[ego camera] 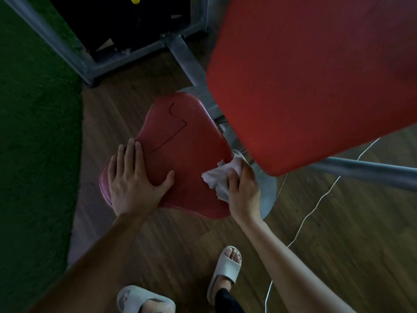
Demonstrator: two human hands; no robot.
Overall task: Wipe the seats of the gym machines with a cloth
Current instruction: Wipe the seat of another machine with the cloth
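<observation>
Okay, head view: your left hand [133, 179] lies flat, fingers straight and spread, pressing on the left side of the red seat [187, 154]. Your right hand [244, 190] grips a crumpled white cloth [220, 177] at the seat's right edge, cloth touching the pad. Red backrest pad [316, 75] looms upper right. Wood floor [180, 245], green turf [33, 132] left, grey slides [225, 267] below, thin white cord [316, 204] right.

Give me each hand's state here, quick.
Left hand: open, fingers straight, resting flat on the red seat.
Right hand: closed, fingers gripping the white cloth at the seat's right edge.
</observation>
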